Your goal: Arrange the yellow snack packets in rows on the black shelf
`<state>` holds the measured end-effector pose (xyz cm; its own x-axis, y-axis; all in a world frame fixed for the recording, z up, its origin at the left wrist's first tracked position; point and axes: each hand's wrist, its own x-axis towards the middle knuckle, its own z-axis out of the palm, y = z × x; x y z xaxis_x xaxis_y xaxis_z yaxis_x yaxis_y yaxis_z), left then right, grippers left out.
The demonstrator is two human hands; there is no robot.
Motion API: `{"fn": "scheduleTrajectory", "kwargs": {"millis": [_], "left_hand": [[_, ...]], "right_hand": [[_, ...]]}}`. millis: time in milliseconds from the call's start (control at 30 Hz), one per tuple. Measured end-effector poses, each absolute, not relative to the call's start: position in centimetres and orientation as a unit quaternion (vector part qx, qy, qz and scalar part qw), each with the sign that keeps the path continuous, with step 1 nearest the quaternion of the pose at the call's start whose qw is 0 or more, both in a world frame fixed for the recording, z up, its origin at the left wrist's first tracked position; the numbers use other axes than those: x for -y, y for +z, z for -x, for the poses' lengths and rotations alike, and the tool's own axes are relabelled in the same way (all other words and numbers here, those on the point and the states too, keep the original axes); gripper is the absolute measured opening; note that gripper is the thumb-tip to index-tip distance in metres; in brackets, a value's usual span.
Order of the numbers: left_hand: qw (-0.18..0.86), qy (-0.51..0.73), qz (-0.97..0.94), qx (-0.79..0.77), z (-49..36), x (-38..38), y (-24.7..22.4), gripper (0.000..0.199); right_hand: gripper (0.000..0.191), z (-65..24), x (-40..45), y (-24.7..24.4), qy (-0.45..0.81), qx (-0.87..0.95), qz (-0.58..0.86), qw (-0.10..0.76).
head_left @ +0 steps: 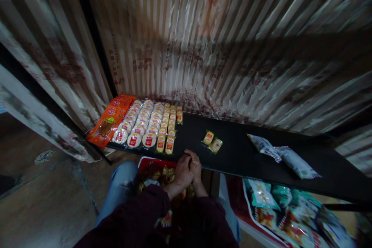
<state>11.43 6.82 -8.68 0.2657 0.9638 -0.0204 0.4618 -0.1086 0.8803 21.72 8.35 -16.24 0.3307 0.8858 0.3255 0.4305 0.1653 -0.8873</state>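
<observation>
My left hand (182, 171) and my right hand (196, 166) are brought together at the front edge of the black shelf (232, 159), above a red basket (143, 162) of wrapped snacks. The fingers of both are closed and pressed against each other; whatever they hold, if anything, is hidden. Just left of them on the shelf stand rows of small yellow snack packs (169, 144). Beside those run rows of round white wrapped cakes (149, 139). Two loose yellow packs, one upper (208, 137) and one lower (216, 145), lie to the right of my hands.
Orange snack bags (109, 120) overlap at the shelf's left end. Two silvery bags, one nearer (298, 162) and one farther (264, 146), lie toward the right. Below, another basket (247, 201) holds several green and brown bags. A striped curtain (203, 46) hangs behind, with a black post (93, 27).
</observation>
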Motion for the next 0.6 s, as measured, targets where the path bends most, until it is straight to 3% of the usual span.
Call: {"fn": "scheduleTrajectory", "kwargs": {"millis": [300,500,600], "left_hand": [[0.403,0.274,-0.735,-0.471,-6.4,-1.7,-11.9,0.037],[0.443,0.122,-0.627,-0.629,-4.1,-1.3,-15.9,0.032],[0.484,0.102,-0.542,-0.680,-2.9,-1.5,-17.5,0.041]], "right_hand": [[0.039,-17.4,-1.9,-17.9,0.221,0.555,0.647,0.473],[0.036,-15.0,0.4,-21.3,0.279,0.546,0.675,0.411],[0.041,-14.5,0.9,-22.2,0.292,0.494,0.711,0.407]]}}
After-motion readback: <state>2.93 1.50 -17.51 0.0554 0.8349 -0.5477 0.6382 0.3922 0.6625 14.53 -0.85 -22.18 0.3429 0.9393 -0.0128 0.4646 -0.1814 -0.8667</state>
